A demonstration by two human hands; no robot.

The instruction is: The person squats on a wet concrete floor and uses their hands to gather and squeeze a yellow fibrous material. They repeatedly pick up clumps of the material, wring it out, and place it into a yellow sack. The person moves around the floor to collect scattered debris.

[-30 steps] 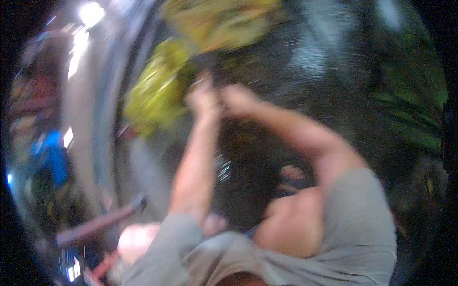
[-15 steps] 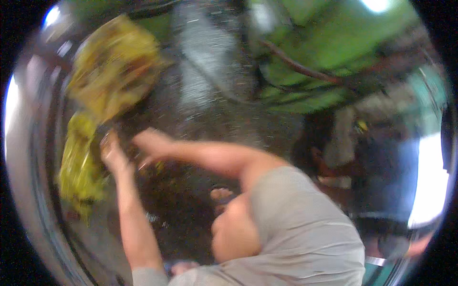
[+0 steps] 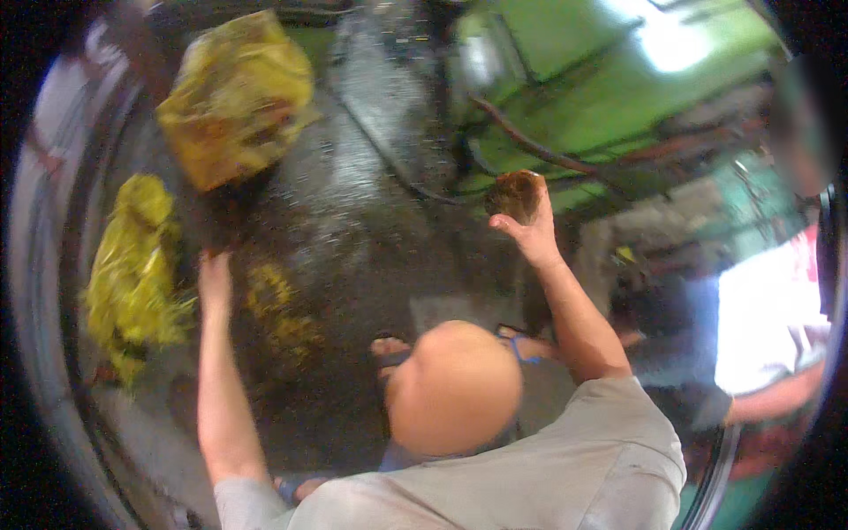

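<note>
My right hand (image 3: 533, 231) is raised to the right of my knee. Its thumb and fingers curve around a rounded brown lump (image 3: 512, 196) with a rough surface; its kind is unclear. Well to the left, my left hand (image 3: 215, 281) reaches down over the dark floor, below a bulging yellow plastic sack (image 3: 238, 97). Shadow and blur hide its fingertips and whatever they may touch. Beside that hand, on its left, lies a crumpled yellow plastic bag (image 3: 132, 269). Yellowish scraps (image 3: 281, 309) are scattered on the floor to its right.
A dark hose (image 3: 380, 146) runs across the wet floor (image 3: 353, 230). Green machinery or panelling (image 3: 574, 97) with a reddish-brown pipe (image 3: 539, 146) stands at the far right. Another person's arm (image 3: 777, 397) shows at the right edge. My bent knee (image 3: 455, 389) is in the near middle.
My hands were close together near the yellow sack. The right has swung far to the right with the brown lump; the left stays at the left, slightly lower.
</note>
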